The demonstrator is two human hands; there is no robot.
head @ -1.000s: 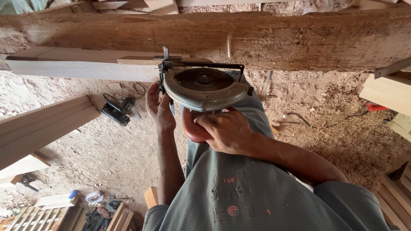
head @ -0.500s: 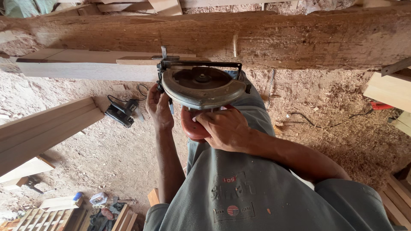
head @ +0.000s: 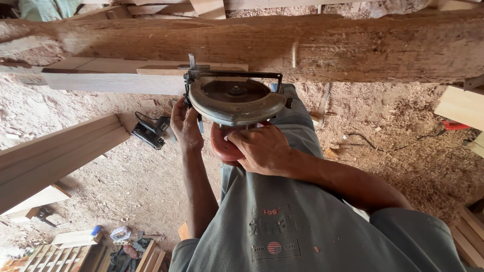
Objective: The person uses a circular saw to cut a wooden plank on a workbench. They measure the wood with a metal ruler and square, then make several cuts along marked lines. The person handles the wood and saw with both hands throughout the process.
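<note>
A circular saw (head: 234, 100) with a grey metal guard and a red body rests against the end of a pale planed board (head: 116, 78). The board lies along a big rough log beam (head: 312, 45). My right hand (head: 262, 148) is wrapped around the saw's red handle from below. My left hand (head: 184, 123) grips the saw's left side beside the guard. Both forearms rise from my grey shirt at the bottom.
A small black power tool (head: 149, 132) with its cord lies on the sawdust floor left of my left hand. Long pale planks (head: 55, 153) slant at the left. More cut boards (head: 461, 108) sit at the right edge. Slatted wood and clutter (head: 91, 249) fill the bottom left.
The saw and both hands have shifted only slightly along the board; the view has drifted a little. The grips are unchanged.
</note>
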